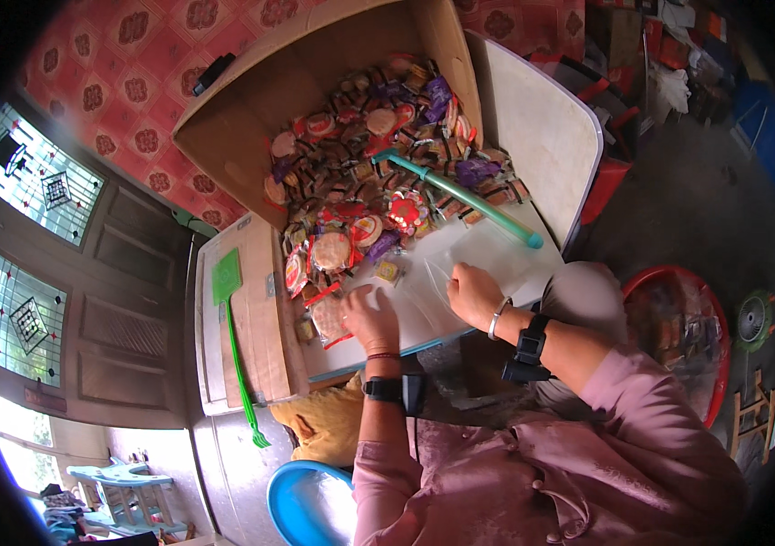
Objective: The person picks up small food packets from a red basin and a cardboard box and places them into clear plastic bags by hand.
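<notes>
My left hand has curled fingers at a red-edged packet holding a round, pale snack, at the front of the white work surface. My right hand pinches a clear plastic bag. A tipped cardboard box spills a heap of small wrapped snacks in red, purple and brown onto the surface. A green tube-like stick with a turquoise head lies across the heap, and a small yellow packet rests between my hands.
A green plastic swatter lies on a wooden board at left. A white panel stands at right. Around me are a red tub with packets, a blue basin, a yellow cushion and a small fan.
</notes>
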{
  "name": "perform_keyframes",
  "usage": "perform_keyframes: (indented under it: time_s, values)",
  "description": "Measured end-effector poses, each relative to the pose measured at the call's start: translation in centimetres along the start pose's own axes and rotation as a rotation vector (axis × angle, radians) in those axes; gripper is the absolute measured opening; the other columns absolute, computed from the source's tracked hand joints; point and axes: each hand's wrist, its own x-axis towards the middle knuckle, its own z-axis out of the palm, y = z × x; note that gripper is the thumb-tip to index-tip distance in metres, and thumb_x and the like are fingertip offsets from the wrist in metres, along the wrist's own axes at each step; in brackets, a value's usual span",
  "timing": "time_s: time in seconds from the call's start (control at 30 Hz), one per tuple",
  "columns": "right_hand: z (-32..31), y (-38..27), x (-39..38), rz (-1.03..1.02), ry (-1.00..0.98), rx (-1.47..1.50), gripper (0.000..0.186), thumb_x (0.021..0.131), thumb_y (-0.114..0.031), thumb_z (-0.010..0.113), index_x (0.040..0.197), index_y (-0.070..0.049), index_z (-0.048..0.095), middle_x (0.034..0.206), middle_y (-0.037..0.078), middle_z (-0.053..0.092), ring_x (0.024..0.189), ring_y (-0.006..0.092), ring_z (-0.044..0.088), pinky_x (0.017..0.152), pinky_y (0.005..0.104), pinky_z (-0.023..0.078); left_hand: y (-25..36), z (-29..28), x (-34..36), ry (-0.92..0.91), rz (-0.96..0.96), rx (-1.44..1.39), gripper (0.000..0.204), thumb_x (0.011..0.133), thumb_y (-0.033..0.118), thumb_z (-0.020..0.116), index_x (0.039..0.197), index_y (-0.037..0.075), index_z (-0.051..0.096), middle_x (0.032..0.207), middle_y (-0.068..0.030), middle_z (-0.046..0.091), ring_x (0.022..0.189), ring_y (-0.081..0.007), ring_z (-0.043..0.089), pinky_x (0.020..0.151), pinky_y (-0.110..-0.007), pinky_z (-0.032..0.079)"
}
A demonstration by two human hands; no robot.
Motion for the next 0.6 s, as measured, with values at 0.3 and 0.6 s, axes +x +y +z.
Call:
perform_keyframes:
  time_s: [0.3, 0.6]
  values:
    - [0.1, -0.1, -0.2, -0.049, 0.009, 0.015, 0.017, 0.085, -0.015, 0.053, 0.083, 0.001, 0.058, 0.082, 0.022, 0.063, 0.079, 0.0409, 0.061, 0.072, 0.0488, 0.047, -5.3, -1.7, 4.6, -0.001, -0.335, 0.319, 0.052, 0.082, 0.045, 0.06, 0.127, 0.02, 0.056, 0.141, -0.0072, 0.044, 0.13, -0.0293, 0.04, 0.107, -0.055, 0.023]
    - [0.0, -0.2, -0.4, -0.061, -0.057, -0.028, 0.02, 0.087, -0.017, 0.052, 0.086, 0.002, 0.058, 0.087, 0.022, 0.063, 0.084, 0.0399, 0.061, 0.075, 0.0488, 0.048, -4.8, -1.6, 2.3, -0.236, -0.199, 0.378, 0.043, 0.082, 0.039, 0.062, 0.125, 0.03, 0.057, 0.141, -0.0072, 0.043, 0.127, -0.0293, 0.044, 0.109, -0.055, 0.017]
